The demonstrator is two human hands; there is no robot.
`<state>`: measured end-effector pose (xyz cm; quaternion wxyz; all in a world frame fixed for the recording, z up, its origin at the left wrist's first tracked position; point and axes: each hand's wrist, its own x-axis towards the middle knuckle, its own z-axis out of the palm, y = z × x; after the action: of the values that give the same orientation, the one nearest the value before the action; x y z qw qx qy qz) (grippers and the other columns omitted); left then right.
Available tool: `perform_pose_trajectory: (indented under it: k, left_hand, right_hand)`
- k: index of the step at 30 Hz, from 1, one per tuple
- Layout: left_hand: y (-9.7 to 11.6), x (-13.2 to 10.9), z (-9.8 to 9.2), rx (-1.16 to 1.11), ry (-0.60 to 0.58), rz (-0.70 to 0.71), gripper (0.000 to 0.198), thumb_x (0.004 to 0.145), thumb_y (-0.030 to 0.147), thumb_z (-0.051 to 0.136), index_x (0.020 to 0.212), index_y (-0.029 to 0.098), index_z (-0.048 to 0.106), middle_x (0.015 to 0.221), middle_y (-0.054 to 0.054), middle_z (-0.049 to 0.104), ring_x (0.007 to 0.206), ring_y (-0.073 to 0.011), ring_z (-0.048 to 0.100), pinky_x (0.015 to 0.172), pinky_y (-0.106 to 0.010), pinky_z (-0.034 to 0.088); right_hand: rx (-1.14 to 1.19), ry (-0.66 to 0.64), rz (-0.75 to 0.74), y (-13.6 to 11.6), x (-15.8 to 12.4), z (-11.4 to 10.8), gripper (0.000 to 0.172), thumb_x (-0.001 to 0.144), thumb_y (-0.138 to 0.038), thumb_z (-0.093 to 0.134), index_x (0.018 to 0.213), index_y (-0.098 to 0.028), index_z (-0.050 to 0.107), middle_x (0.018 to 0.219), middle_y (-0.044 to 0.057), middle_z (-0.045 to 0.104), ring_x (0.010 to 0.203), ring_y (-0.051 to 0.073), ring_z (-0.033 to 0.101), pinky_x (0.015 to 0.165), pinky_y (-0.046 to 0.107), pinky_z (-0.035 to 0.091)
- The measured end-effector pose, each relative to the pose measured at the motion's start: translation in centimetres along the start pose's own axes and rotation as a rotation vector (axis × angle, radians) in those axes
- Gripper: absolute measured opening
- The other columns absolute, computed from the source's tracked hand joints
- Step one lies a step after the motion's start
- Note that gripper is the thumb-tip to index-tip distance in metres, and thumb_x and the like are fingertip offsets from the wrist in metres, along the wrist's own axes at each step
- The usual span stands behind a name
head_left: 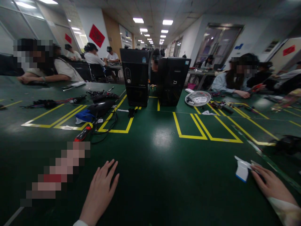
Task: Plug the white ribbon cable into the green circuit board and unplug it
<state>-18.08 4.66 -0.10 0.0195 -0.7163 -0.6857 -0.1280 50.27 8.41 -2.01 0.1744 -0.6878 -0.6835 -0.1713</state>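
Observation:
My left hand (101,188) lies over the green tabletop (160,185) with its fingers stretched out and nothing in them. Toward the right edge, my right hand (272,185) has its thumb and fingers closed at the edge of a small white, flat piece with a blue border (242,171). Whether that piece is paper or a packet, I cannot tell. Beyond my left hand is a red-and-black handled tool (82,134).
Two black computer towers (137,78) (175,81) stand upright mid-table. A white round basket (197,98) sits right of them. Cables (103,95) and a blue cloth-like item (84,116) lie left. Yellow tape (192,137) marks the table. Other people sit around. A patch at lower left is pixelated.

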Motion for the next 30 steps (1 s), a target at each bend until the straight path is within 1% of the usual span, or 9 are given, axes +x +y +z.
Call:
perform_pose_trajectory:
  k: [3, 6, 9, 12, 17, 20, 24, 27, 30]
  left_hand:
    - [0.1, 0.1, -0.1, 0.007, -0.009, 0.001, 0.056, 0.092, 0.046, 0.033, 0.139, 0.017, 0.041, 0.144, -0.013, 0.043, 0.134, -0.0292, 0.036, 0.108, -0.053, 0.029]
    - [0.2, 0.0, -0.2, 0.017, -0.014, -0.005, 0.056, 0.092, 0.046, 0.031, 0.139, 0.016, 0.042, 0.144, -0.013, 0.043, 0.134, -0.0296, 0.036, 0.108, -0.054, 0.030]
    - [0.3, 0.0, -0.2, 0.018, -0.015, -0.007, 0.056, 0.093, 0.046, 0.031, 0.138, 0.016, 0.043, 0.144, -0.013, 0.043, 0.134, -0.0295, 0.036, 0.108, -0.053, 0.029]
    - [0.3, 0.0, -0.2, 0.016, -0.017, -0.003, 0.056, 0.092, 0.045, 0.031, 0.138, 0.015, 0.043, 0.144, -0.013, 0.043, 0.134, -0.0298, 0.036, 0.108, -0.054, 0.030]
    - [0.3, 0.1, -0.3, 0.018, -0.010, 0.000, 0.055, 0.092, 0.044, 0.032, 0.138, 0.016, 0.044, 0.143, -0.013, 0.044, 0.133, -0.0292, 0.037, 0.108, -0.053, 0.030]
    - [0.4, 0.1, -0.3, 0.026, 0.016, 0.006, 0.053, 0.093, 0.043, 0.032, 0.137, 0.016, 0.045, 0.142, -0.013, 0.046, 0.133, -0.0282, 0.038, 0.109, -0.052, 0.029]
    - [0.3, 0.1, -0.2, 0.024, 0.011, -0.005, 0.054, 0.092, 0.044, 0.033, 0.137, 0.017, 0.044, 0.142, -0.012, 0.046, 0.133, -0.0283, 0.038, 0.108, -0.052, 0.029]
    - [0.2, 0.1, -0.2, 0.017, -0.007, -0.016, 0.055, 0.092, 0.045, 0.033, 0.138, 0.018, 0.043, 0.143, -0.012, 0.045, 0.133, -0.0290, 0.038, 0.108, -0.053, 0.030]
    - [0.2, 0.2, -0.3, 0.023, -0.019, -0.022, 0.055, 0.092, 0.046, 0.032, 0.138, 0.017, 0.043, 0.143, -0.012, 0.045, 0.133, -0.0289, 0.038, 0.108, -0.053, 0.030]
  right_hand:
    - [0.155, -0.112, -0.057, -2.5, 0.7, -0.5, 0.057, 0.089, -0.058, 0.030, 0.103, -0.017, 0.067, 0.110, 0.021, 0.061, 0.101, 0.030, 0.061, 0.085, 0.042, 0.050]
    - [0.238, -0.131, -0.182, -7.1, 1.8, -0.6, 0.047, 0.092, -0.050, 0.034, 0.107, -0.019, 0.066, 0.112, 0.018, 0.061, 0.102, 0.028, 0.060, 0.086, 0.042, 0.051]
    - [0.327, -0.092, -0.366, -13.1, 2.9, -0.5, 0.037, 0.093, -0.041, 0.039, 0.112, -0.021, 0.063, 0.112, 0.013, 0.061, 0.102, 0.025, 0.059, 0.085, 0.043, 0.052]
    - [0.420, -0.106, -0.501, -19.6, 3.7, -0.6, 0.032, 0.093, -0.030, 0.040, 0.117, -0.022, 0.059, 0.115, 0.012, 0.059, 0.105, 0.022, 0.056, 0.086, 0.041, 0.051]
    - [0.570, -0.197, -0.692, -30.1, 4.2, -1.3, 0.034, 0.091, -0.018, 0.039, 0.123, -0.018, 0.052, 0.119, 0.013, 0.054, 0.108, 0.022, 0.051, 0.089, 0.041, 0.048]
    - [0.599, -0.254, -0.748, -34.9, 4.3, -1.7, 0.034, 0.088, -0.016, 0.042, 0.121, -0.017, 0.051, 0.120, 0.013, 0.052, 0.109, 0.023, 0.048, 0.090, 0.042, 0.047]
    - [0.572, -0.303, -0.793, -38.5, 4.3, -2.1, 0.036, 0.085, -0.017, 0.046, 0.121, -0.017, 0.049, 0.123, 0.012, 0.051, 0.109, 0.024, 0.047, 0.091, 0.043, 0.045]
    - [0.539, -0.314, -0.784, -39.4, 4.0, -2.5, 0.039, 0.085, -0.019, 0.047, 0.124, -0.015, 0.048, 0.125, 0.012, 0.050, 0.109, 0.025, 0.047, 0.091, 0.043, 0.045]
    - [0.521, -0.318, -0.774, -39.2, 3.7, -2.7, 0.040, 0.085, -0.018, 0.047, 0.125, -0.015, 0.048, 0.126, 0.012, 0.050, 0.108, 0.025, 0.047, 0.090, 0.043, 0.046]
